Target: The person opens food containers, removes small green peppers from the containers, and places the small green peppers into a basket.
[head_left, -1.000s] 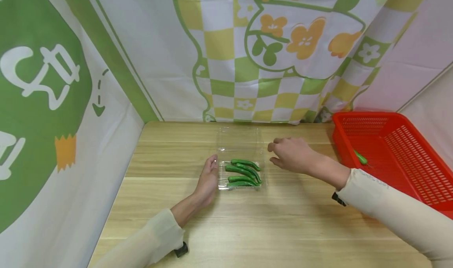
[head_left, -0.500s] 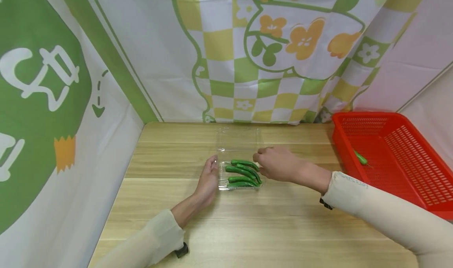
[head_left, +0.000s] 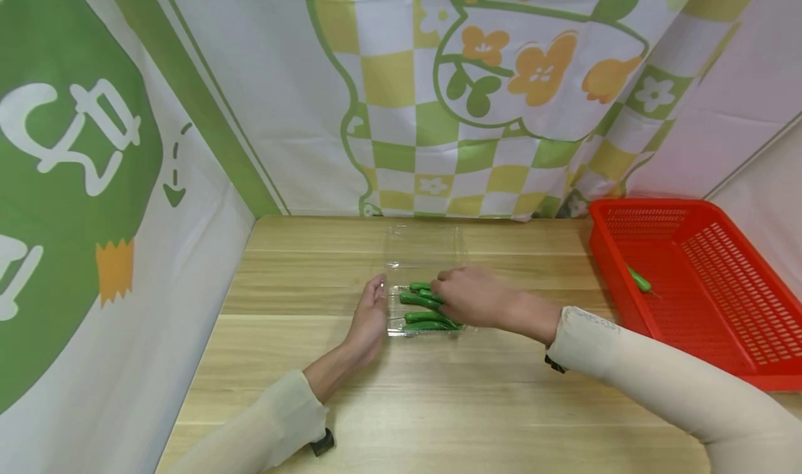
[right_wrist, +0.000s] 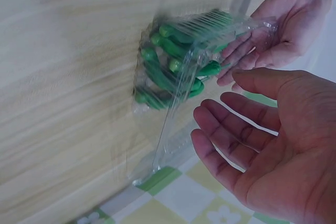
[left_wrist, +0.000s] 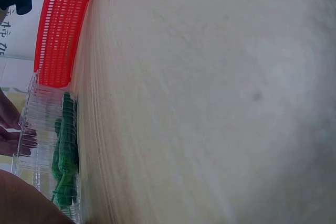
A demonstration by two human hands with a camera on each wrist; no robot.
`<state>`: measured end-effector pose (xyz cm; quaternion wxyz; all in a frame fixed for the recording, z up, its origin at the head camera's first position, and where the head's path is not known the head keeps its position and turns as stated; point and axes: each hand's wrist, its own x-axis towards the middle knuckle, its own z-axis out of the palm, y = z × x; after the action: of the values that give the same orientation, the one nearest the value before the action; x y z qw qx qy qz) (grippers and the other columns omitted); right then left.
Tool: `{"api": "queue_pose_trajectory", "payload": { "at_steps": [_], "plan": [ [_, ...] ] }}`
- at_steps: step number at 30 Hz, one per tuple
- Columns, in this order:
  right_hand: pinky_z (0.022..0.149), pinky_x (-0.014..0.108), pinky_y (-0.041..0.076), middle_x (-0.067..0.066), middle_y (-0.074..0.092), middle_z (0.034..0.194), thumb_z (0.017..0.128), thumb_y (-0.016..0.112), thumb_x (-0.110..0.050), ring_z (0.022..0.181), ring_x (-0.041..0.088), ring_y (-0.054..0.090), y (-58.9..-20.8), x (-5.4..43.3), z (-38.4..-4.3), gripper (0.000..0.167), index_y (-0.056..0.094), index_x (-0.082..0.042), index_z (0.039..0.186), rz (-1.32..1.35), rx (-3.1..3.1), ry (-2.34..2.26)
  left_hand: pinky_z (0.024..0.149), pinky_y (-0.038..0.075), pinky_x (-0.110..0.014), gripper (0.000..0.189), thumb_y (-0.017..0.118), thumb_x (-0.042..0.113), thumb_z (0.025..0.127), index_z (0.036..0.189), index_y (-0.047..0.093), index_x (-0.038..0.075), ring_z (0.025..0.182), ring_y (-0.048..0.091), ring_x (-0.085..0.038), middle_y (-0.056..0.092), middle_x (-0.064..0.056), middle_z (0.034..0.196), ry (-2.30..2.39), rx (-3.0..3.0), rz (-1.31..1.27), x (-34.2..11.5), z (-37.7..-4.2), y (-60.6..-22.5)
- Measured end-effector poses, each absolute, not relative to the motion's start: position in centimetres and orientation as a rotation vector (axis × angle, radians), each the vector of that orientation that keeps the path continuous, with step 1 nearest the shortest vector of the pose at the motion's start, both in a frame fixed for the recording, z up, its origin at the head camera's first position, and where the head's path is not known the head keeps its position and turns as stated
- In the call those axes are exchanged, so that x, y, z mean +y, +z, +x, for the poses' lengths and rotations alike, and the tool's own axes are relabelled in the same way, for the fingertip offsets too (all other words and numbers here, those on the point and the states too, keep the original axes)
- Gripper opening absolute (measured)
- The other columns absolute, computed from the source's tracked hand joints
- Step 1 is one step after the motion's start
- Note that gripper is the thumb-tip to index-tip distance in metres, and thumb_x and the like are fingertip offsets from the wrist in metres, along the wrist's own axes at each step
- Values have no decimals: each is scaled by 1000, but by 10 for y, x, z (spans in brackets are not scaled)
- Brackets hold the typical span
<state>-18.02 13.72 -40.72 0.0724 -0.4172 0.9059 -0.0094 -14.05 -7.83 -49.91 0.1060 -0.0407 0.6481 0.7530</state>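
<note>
Right hand (head_left: 470, 296): above the near-right part of the box (head_left: 393, 333); fingers parted and slightly bent, nothing visible between them. Whether a fingertip touches a pepper cannot be told. Left hand (head_left: 366, 321): beside the box's left wall; fingers extended against the plastic, not visibly clenched.

Peppers (head_left: 426, 316): several, lying roughly crosswise inside the box, which rests on the surface (head_left: 426, 404) with its lid (head_left: 422, 246) folded back toward the curtain (head_left: 401, 126). A single pepper (head_left: 639, 279) lies in the basket (head_left: 651, 202), to the right.

Handling (judged): peppers should be light, firm and smooth, liable to slip or roll; pinch across the middle, not by the thin stem. The box should be light and flexible; steady it by a side wall, without squeezing.

Limits: the right hand covers the pepper ends in the head view, so the count is uncertain. Clear plastic obscures the box edges. The basket is cut off at the right in the head view.
</note>
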Motion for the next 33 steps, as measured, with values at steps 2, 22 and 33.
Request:
{"api": "queue_pose_trajectory", "payload": {
  "at_steps": [2,22,33],
  "plan": [
    [67,43,62,7,71,91,96,73,-12,81,24,70,-411,134,-181,9,73,-6,102,-1257,2715,-33,133,4,-55,54,25,7,114,167,15,1,163,4,-41,6,-23,176,2218,1905,-124,-78,-140,-499],
    [60,37,59,6,75,96,91,75,-13,73,17,63,-433,112,-181,6,73,-11,97,-1278,2697,-110,133,3,-54,53,25,8,114,166,16,0,163,4,-41,7,-24,176,2228,1895,-148,-77,-142,-500],
    [60,38,59,4,72,91,90,72,-7,71,16,60,-443,107,-185,13,67,-15,82,-1240,2675,-149,133,5,-55,53,26,8,114,166,17,2,163,5,-41,7,-24,176,2210,1906,-156,-77,-141,-500]
  ]
}}
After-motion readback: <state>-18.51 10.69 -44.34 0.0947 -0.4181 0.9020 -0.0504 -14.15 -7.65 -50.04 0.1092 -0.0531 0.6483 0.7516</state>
